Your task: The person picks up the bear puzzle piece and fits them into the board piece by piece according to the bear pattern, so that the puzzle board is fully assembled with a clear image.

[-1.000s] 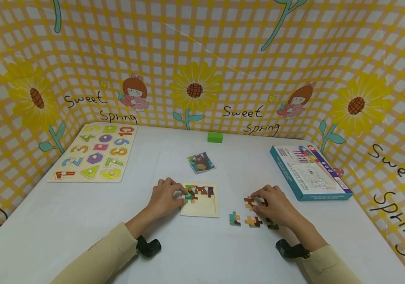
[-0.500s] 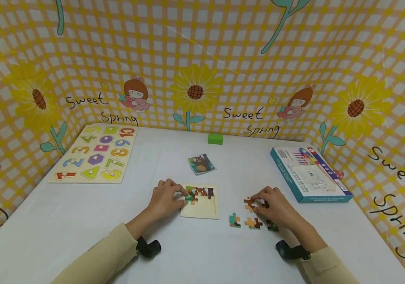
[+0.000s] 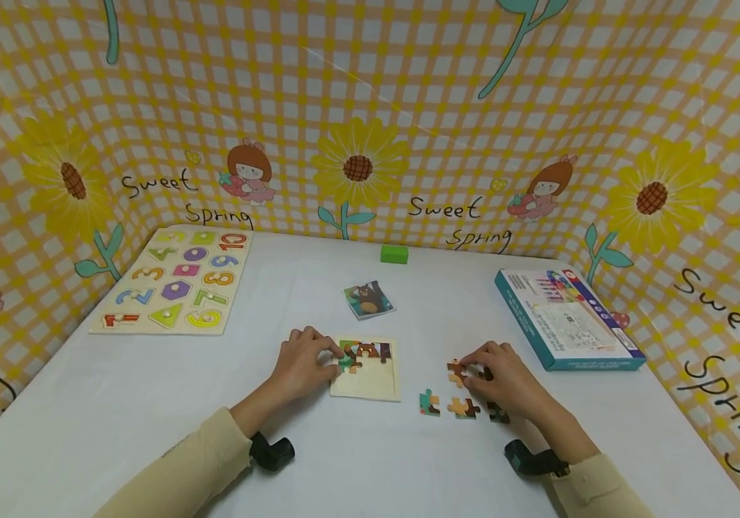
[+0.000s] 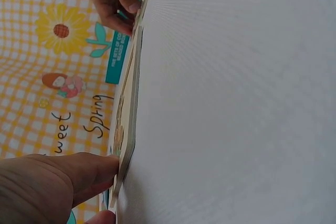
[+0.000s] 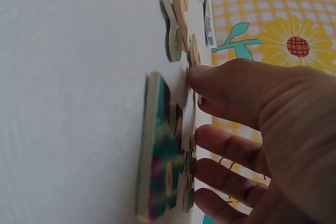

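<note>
My left hand (image 3: 300,365) grips the left edge of a small wooden puzzle tray (image 3: 371,386), its thumb at the near side in the left wrist view. Bear-picture pieces (image 3: 365,350) fill the upper part of the tray; bare wood shows below. To the right, my right hand (image 3: 504,378) pinches a brown puzzle piece (image 3: 456,371) by its right side, with thumb and index finger together at table level. Nearby lie a teal piece (image 3: 429,404), an orange-brown piece (image 3: 463,409) and a dark green piece (image 5: 160,166). The right hand partly hides another piece beneath its fingers.
Behind the tray lies a bear picture card (image 3: 368,299), with a green block (image 3: 394,254) farther back. A number-and-shape board (image 3: 172,284) is at the left. At the right lies a teal-edged box (image 3: 567,316). Checked cloth (image 3: 292,93) walls in the table.
The view has tilted slightly, shifting everything a little down. Both hands keep their places at the tray and the brown piece.
</note>
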{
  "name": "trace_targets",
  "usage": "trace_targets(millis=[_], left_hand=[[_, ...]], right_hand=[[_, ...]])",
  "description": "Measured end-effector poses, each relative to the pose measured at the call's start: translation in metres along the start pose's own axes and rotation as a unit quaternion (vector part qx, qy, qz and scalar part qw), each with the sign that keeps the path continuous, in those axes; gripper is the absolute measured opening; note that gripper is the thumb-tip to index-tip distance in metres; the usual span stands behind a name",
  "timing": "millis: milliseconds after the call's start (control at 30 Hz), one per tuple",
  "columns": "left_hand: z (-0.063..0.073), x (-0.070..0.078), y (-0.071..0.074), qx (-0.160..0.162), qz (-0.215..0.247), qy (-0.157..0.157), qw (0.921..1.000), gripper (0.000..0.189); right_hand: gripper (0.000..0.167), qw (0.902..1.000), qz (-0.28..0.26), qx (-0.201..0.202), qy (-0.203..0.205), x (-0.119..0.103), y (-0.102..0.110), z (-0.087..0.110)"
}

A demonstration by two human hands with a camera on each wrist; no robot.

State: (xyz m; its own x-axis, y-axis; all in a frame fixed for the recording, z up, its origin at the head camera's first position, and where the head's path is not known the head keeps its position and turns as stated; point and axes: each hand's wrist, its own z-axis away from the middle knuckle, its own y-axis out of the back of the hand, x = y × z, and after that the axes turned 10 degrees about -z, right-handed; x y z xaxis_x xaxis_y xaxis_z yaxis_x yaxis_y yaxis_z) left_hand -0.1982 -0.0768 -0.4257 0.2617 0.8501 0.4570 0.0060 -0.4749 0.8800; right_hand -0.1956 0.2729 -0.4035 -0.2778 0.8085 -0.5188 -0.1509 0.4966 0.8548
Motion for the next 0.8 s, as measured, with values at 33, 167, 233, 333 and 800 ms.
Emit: trace_targets(millis=[33, 167, 233, 333, 800], left_hand=[[0.0, 0.0, 0.0, -0.001, -0.002, 0.0, 1.0, 0.017], [-0.001, 0.0, 0.0, 0.0, -0.004, 0.002, 1.0, 0.017], [-0.001, 0.0, 0.0, 0.0, -0.003, 0.003, 1.0, 0.017], [-0.001, 0.0, 0.0, -0.001, -0.003, 0.004, 1.0, 0.016], [-0.001, -0.001, -0.001, -0.001, -0.007, 0.002, 1.0, 0.016]], right_hand=[[0.024, 1.0, 0.0, 0.001, 0.001, 0.0, 0.0, 0.0], [0.024, 1.0, -0.002, 0.004, 0.007, -0.001, 0.001, -0.001], [0.024, 0.9999, -0.001, 0.005, 0.009, -0.003, 0.001, -0.001], [0.024, 0.9998, 0.002, 0.011, 0.014, -0.008, 0.001, -0.002], [0.025, 0.9985, 0.004, 0.029, 0.046, -0.039, -0.008, -0.014]])
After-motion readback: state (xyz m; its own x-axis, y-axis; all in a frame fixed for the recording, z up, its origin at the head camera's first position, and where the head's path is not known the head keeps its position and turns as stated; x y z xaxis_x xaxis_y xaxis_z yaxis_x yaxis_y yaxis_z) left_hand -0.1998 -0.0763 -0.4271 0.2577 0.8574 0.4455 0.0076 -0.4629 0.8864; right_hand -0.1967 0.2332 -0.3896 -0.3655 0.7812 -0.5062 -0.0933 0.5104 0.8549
